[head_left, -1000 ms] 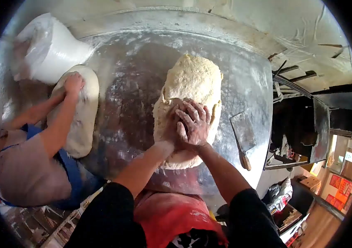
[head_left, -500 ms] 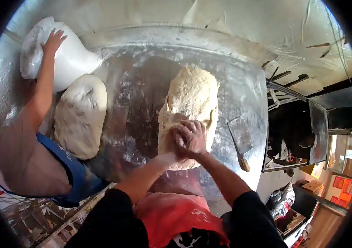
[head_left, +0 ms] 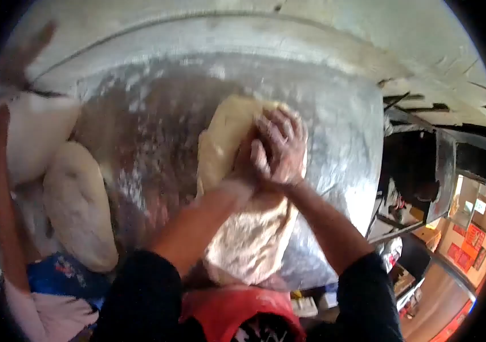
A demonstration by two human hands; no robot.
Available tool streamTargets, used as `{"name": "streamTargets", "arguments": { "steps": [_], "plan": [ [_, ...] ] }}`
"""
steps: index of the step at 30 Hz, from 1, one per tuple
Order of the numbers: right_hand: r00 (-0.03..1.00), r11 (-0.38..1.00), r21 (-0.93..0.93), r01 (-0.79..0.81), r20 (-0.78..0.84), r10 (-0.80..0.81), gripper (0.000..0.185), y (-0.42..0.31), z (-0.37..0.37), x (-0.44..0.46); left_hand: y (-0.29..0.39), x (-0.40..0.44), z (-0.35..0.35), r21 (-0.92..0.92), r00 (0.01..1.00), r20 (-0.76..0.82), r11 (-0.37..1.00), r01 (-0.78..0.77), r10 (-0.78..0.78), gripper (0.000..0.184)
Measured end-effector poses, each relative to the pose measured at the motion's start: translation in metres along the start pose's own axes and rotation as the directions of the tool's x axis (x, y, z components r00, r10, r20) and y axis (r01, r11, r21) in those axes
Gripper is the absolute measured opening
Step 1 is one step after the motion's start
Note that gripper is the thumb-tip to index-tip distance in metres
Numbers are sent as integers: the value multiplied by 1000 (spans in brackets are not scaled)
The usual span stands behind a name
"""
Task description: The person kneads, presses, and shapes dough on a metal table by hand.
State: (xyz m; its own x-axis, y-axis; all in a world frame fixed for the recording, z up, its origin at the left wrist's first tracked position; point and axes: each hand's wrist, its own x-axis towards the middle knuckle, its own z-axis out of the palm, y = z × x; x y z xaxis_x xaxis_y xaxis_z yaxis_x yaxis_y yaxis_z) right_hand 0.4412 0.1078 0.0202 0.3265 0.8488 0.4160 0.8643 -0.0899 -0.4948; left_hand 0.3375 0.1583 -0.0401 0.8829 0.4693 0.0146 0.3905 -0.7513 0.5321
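A long, thick slab of pale dough (head_left: 220, 139) lies in front of me on the floured metal worktop (head_left: 163, 114). My right hand (head_left: 283, 145) presses down near its far end, fingers stretched forward and thumb to the left. Beneath and beside it, my left hand (head_left: 245, 158) leans on the dough. The right hand covers most of the left one, so its fingers are hidden. Closer to my body, the near part of the dough (head_left: 251, 245) looks rough and creased.
Another person's arm (head_left: 10, 211) reaches along the left edge. Beside it are a second oval dough mass (head_left: 77, 205) and a white sack (head_left: 43, 134). A blurred hand (head_left: 32, 54) shows at upper left. A dark metal cabinet (head_left: 411, 165) stands to the right.
My hands have pushed forward along the dough, from its near half to its far end. The view has shifted. The handled scraper on the right no longer shows. The other person's arm has moved.
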Motion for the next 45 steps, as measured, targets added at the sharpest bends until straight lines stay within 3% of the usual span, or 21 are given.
{"name": "streamTargets", "arguments": {
  "steps": [3,7,9,11,13,19,22,23,27,32,35,37,38,40,42,44,45],
  "plan": [
    [998,1000,13,15,-63,-14,46,-3,-3,4,3,17,-17,105,997,80,994,-20,12,81],
    [993,991,67,-117,14,117,43,-27,-18,-10,31,-6,-46,198,960,280,979,-39,-19,79],
    [977,981,117,-157,164,137,45,-49,-36,-37,44,-53,-44,154,972,236,987,-33,-4,78],
    [977,990,1,-141,164,139,50,-79,-34,-96,45,-101,-24,93,985,172,995,-31,15,77],
    [988,991,22,-132,83,129,53,-72,-28,-103,41,-113,-9,83,985,174,996,-34,19,76],
    [995,995,55,-86,-38,88,45,-67,-28,-95,47,-80,-28,197,951,307,980,-36,-27,73],
    [986,973,158,-167,39,163,40,-78,-40,-105,71,-105,-47,229,907,413,973,-9,-88,71],
    [968,962,147,-231,137,211,42,-88,-48,-117,78,-125,-43,221,909,404,975,13,-104,71],
    [979,989,49,-142,156,133,57,-121,-47,-188,91,-198,-6,226,942,308,972,66,-136,69],
    [998,997,60,-55,27,54,52,-106,-44,-182,86,-182,-3,251,928,334,964,84,-167,66],
    [995,994,67,-91,44,88,48,-118,-48,-187,102,-187,-34,290,839,475,947,138,-267,65],
    [972,982,96,-161,188,141,51,-131,-55,-203,119,-207,-52,290,760,529,922,256,-378,64],
    [981,988,113,-104,178,83,53,-142,-55,-215,123,-216,-59,280,720,556,909,307,-415,63],
    [975,996,29,-82,211,74,57,-147,-49,-218,111,-239,-23,416,856,301,865,279,-420,68],
    [978,998,14,-58,202,54,58,-140,-44,-220,94,-245,13,377,873,322,896,237,-366,68],
    [981,1000,-15,-18,195,20,59,-141,-49,-221,100,-256,16,614,984,159,788,-35,-80,65],
    [986,1000,-21,2,167,1,59,-142,-49,-222,96,-257,14,629,989,133,777,-32,-66,65]
  ]
}}
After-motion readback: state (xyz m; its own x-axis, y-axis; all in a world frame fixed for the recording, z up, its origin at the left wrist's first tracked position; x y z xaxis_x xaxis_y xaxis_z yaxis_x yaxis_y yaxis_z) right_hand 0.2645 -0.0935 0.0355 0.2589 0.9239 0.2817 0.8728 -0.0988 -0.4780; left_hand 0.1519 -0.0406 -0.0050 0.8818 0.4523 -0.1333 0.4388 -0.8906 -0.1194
